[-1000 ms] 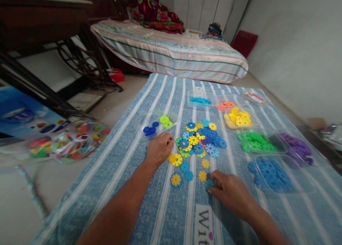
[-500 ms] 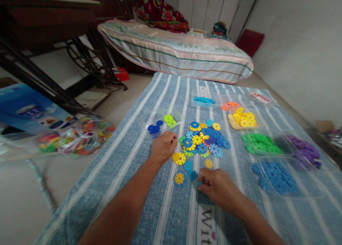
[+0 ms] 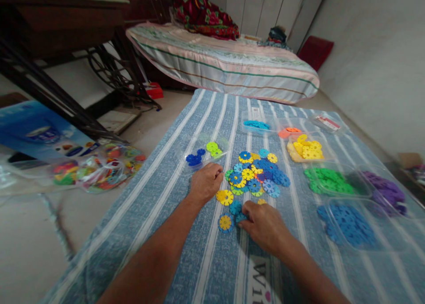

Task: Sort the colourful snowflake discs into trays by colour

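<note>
My left hand (image 3: 207,181) rests closed on the cloth at the left edge of a mixed pile of notched plastic discs (image 3: 254,173). Its fingers are curled, and anything inside them is hidden. Nearer to me, my right hand (image 3: 264,222) pinches a blue notched disc (image 3: 241,217) between thumb and fingers, low over the cloth. That disc lies against another blue disc (image 3: 235,207). A yellow disc on a blue one (image 3: 226,223) sits just left of my right fingertips, and yellow discs (image 3: 226,197) lie below my left hand.
Clear trays hold green discs (image 3: 328,181), yellow discs (image 3: 307,149), purple discs (image 3: 385,191) and blue discs (image 3: 347,224) on the right. Light blue discs (image 3: 256,126) and orange discs (image 3: 289,132) are farther back. Another clear tray (image 3: 224,157) holds dark blue and lime discs. A striped cloth (image 3: 159,246) covers the surface.
My right hand has moved slightly left and up, onto the blue disc beside the others. My left hand stays closed in the same place by the pile. The view has shifted a little.
</note>
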Motion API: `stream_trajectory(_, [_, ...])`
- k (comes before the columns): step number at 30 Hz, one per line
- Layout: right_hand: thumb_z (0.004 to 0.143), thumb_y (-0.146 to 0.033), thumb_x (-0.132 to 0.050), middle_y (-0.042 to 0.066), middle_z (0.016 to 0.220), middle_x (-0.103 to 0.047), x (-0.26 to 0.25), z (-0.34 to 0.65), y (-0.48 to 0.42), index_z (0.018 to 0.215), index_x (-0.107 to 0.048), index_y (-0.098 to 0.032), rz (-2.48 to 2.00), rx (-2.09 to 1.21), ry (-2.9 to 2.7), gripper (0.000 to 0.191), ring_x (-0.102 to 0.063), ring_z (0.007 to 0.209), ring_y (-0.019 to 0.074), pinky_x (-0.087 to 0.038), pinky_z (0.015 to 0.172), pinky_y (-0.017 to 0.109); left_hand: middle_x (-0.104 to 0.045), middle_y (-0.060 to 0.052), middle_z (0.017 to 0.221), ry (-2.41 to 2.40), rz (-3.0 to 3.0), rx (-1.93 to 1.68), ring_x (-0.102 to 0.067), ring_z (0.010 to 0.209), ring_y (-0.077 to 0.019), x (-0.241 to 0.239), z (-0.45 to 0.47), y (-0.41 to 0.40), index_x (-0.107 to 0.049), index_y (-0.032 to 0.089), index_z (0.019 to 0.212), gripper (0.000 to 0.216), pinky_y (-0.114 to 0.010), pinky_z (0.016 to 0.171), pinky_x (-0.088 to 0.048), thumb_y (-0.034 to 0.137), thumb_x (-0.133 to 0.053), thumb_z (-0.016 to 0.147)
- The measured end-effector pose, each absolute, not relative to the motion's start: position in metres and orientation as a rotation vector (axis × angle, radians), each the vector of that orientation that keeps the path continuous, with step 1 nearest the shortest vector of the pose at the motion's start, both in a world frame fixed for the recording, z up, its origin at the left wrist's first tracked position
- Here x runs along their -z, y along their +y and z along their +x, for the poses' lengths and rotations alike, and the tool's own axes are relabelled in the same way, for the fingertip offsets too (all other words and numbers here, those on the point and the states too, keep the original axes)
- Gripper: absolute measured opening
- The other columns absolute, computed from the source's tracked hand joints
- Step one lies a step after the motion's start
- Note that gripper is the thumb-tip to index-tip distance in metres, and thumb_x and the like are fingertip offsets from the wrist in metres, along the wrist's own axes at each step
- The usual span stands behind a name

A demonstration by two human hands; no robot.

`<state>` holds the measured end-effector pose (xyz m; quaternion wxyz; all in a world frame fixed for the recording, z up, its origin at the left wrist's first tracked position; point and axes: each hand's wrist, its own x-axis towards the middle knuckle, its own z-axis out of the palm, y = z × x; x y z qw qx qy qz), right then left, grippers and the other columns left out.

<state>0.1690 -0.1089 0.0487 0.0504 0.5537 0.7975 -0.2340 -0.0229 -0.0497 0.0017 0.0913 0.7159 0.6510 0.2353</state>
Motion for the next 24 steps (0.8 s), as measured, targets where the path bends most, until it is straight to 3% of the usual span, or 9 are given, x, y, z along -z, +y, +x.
stream_trajectory(3, [0.075, -0.026, -0.057, -0.001, 0.065, -0.061, -0.047, 0.173, -0.110, 0.073, -0.057, -0.021, 1.708, 0.886, 2.469, 0.005, -0.054, 0.062, 0.0135, -0.021, 0.053, 0.024, -0.062, -0.002, 0.078, 1.937, 2.111, -0.706, -0.056, 0.073, -0.0140, -0.002, -0.023, -0.050, -0.062, 0.020, 0.082, 0.016, -0.024, 0.066, -0.039, 0.025, -0.047, 0.081])
stream_trajectory(8, [0.075, -0.025, -0.054, -0.005, 0.053, -0.050, -0.043, 0.184, -0.093, 0.061, -0.052, -0.019, 1.661, 1.157, 2.579, 0.015, -0.042, 0.051, 0.0083, -0.023, 0.049, 0.021, -0.062, -0.001, 0.078, 1.939, 2.106, -0.712, -0.056, 0.072, -0.0130, -0.002, -0.025, -0.050, -0.061, 0.020, 0.082, 0.015, -0.024, 0.065, -0.039, 0.025, -0.047, 0.081])
stream_trajectory(15, [0.074, -0.029, -0.054, -0.005, 0.043, -0.045, -0.086, 0.197, 0.017, 0.052, -0.051, -0.018, 2.130, 0.826, 2.725, 0.026, -0.043, 0.044, 0.0085, -0.028, 0.046, 0.021, -0.062, -0.001, 0.078, 1.947, 2.106, -0.704, -0.057, 0.071, -0.0130, -0.002, -0.027, -0.050, -0.060, 0.021, 0.082, 0.015, -0.024, 0.065, -0.039, 0.027, -0.046, 0.082])
stream_trajectory(19, [0.075, -0.041, -0.057, -0.003, 0.041, -0.049, -0.117, 0.202, 0.082, 0.070, -0.063, -0.014, 2.655, 0.805, 2.692, 0.028, -0.047, 0.038, 0.0112, -0.035, 0.043, 0.023, -0.062, 0.000, 0.079, 1.943, 2.101, -0.700, -0.057, 0.071, -0.0129, 0.000, -0.028, -0.050, -0.060, 0.021, 0.083, 0.016, -0.024, 0.065, -0.039, 0.027, -0.046, 0.082])
stream_trajectory(24, [0.076, -0.044, -0.055, -0.001, 0.041, -0.050, -0.102, 0.201, 0.072, 0.073, -0.066, -0.014, 2.611, 0.760, 2.729, 0.032, -0.049, 0.039, 0.0123, -0.035, 0.043, 0.023, -0.063, -0.001, 0.079, 1.937, 2.089, -0.700, -0.058, 0.073, -0.0132, -0.001, -0.026, -0.050, -0.061, 0.020, 0.083, 0.015, -0.024, 0.066, -0.040, 0.025, -0.047, 0.082])
